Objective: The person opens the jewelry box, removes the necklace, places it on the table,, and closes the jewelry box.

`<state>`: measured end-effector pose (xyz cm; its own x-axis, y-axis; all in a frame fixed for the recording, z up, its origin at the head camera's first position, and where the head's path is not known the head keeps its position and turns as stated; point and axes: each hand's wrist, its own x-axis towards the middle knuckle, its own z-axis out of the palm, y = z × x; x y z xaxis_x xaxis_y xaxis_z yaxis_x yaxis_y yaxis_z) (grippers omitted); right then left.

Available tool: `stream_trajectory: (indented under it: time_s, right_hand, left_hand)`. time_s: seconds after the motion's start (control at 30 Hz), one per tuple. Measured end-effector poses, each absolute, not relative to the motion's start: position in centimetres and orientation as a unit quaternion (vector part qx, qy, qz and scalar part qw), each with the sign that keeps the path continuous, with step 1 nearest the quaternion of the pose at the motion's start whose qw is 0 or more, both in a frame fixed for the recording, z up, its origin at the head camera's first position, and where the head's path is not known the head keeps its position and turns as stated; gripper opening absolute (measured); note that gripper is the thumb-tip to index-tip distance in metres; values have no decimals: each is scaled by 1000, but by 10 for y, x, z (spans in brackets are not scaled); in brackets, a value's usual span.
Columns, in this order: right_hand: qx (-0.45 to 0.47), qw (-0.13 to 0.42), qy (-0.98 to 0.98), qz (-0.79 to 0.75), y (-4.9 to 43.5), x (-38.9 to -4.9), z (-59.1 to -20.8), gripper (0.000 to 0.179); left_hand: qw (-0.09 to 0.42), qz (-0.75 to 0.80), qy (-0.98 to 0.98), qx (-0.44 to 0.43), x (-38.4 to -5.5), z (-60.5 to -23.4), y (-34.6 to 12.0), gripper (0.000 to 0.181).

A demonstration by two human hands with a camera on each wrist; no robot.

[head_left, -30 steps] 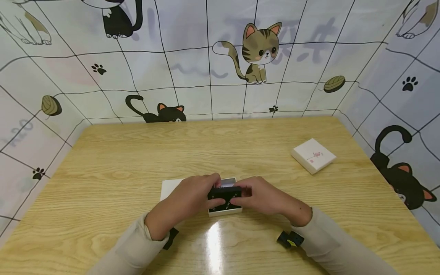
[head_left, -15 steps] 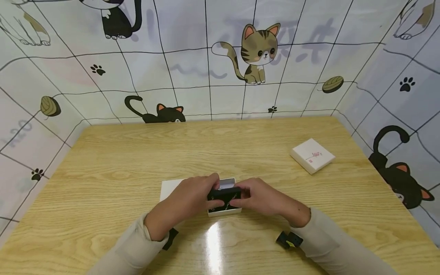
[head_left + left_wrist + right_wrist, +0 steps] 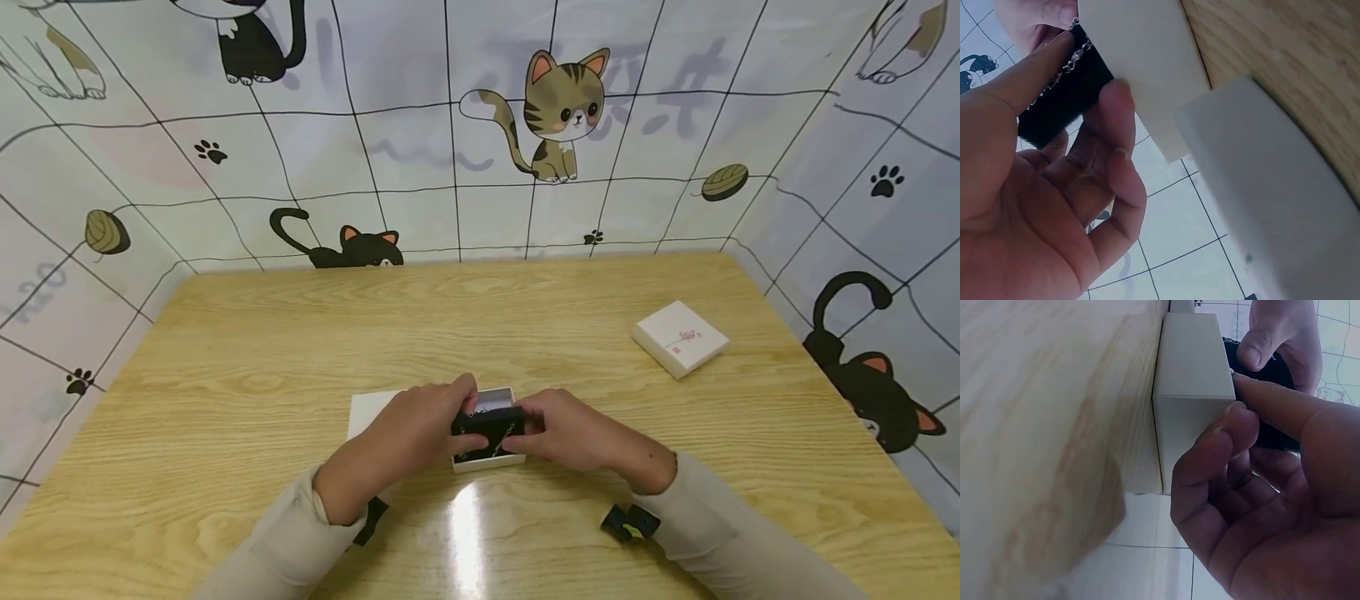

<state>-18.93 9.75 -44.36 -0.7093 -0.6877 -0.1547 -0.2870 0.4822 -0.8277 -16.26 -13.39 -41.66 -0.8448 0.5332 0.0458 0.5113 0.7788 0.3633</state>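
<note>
In the head view a black jewellery pad (image 3: 491,422) stands tilted up at the mouth of a small white box (image 3: 489,466). A silvery chain with beads (image 3: 1076,57) runs across the pad's face, close up in the left wrist view. My left hand (image 3: 412,429) pinches the pad's left end, thumb on its front. At the other end my right hand (image 3: 573,429) pinches it the same way. In the right wrist view, fingertips of the right hand lie right at the box's rim. The inside of the box is mostly hidden by the pad.
Partly behind my left hand lies a white box lid (image 3: 369,410). A closed white box with a pink flower print (image 3: 681,339) sits at the right of the wooden table (image 3: 300,333). Cat-printed cloth walls (image 3: 420,150) border the table's back and sides.
</note>
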Motion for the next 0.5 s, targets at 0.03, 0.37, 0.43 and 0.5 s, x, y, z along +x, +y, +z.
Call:
stream_trajectory:
  time_s: [0.03,0.37,0.43,0.5]
  right_hand:
    - [-295,241,827,-415,98,-189,-444,15]
    - [-290,245,827,-414,99,-191,-446,13]
    - [-290,241,830,-412,99,-191,-445,13]
    - [-290,236,832,-410,99,-190,-445,12]
  left_hand:
    - [29,185,942,277,-163,-417,-134,45]
    - [123,237,927,262,-167,-418,-144,40]
    - [157,258,916,263,-168,-420,-149,39]
    - [179,274,906,269,-169,-421,-153,37]
